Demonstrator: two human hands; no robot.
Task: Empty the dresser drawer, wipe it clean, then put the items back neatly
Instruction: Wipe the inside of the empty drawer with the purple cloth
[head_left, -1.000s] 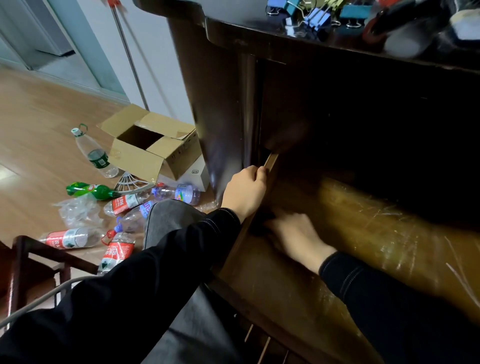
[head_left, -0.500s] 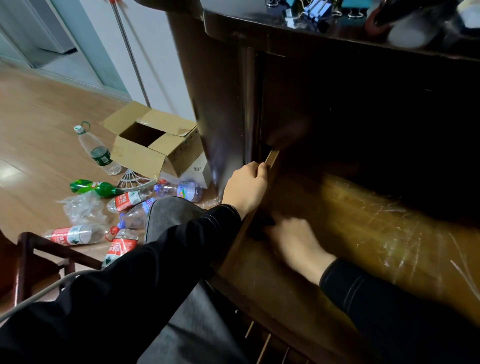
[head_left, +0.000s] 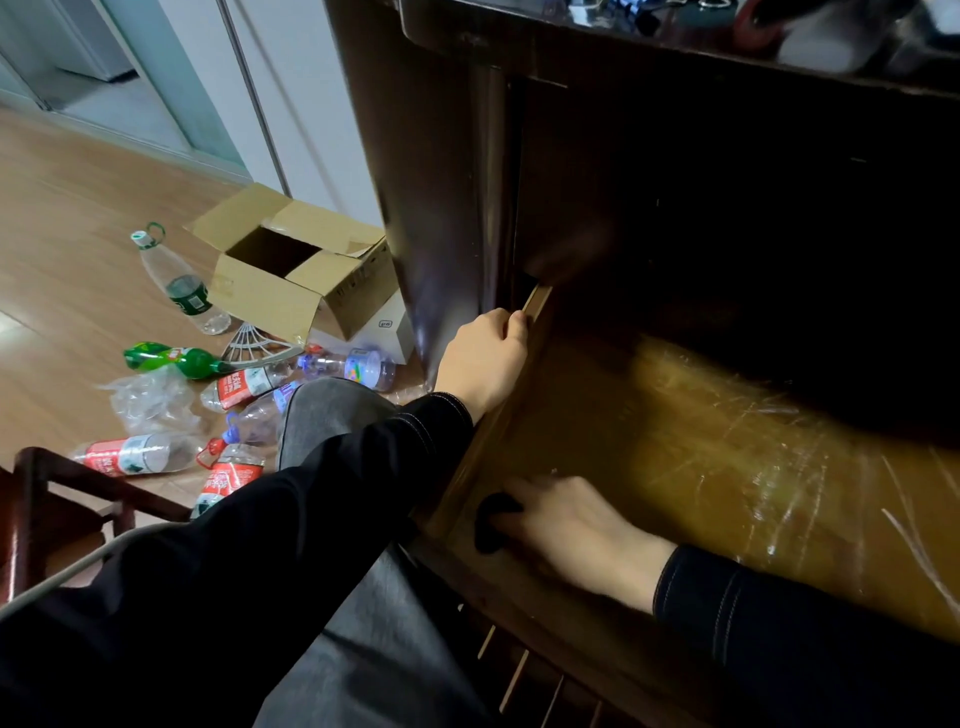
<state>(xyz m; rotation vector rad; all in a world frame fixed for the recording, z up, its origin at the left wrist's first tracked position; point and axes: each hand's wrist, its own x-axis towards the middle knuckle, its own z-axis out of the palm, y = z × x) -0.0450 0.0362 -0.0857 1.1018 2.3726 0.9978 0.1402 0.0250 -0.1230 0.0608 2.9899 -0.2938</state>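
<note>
The dark wooden dresser's drawer is pulled out, its brown bottom lined with scratched clear film. My left hand grips the drawer's left side wall near the dresser frame. Inside the drawer, my right hand presses a small dark cloth into the front left corner, fingers spread over it. Most of the cloth is hidden under the hand. Blue binder clips and other items lie on the dresser top, cut off at the frame's upper edge.
On the wooden floor to the left lie an open cardboard box, several plastic bottles, a crumpled plastic bag and a white box. A dark wooden chair stands at the lower left.
My right hand has slid toward the drawer's front left corner with the cloth. My left hand keeps its grip on the drawer side. The camera tipped slightly.
</note>
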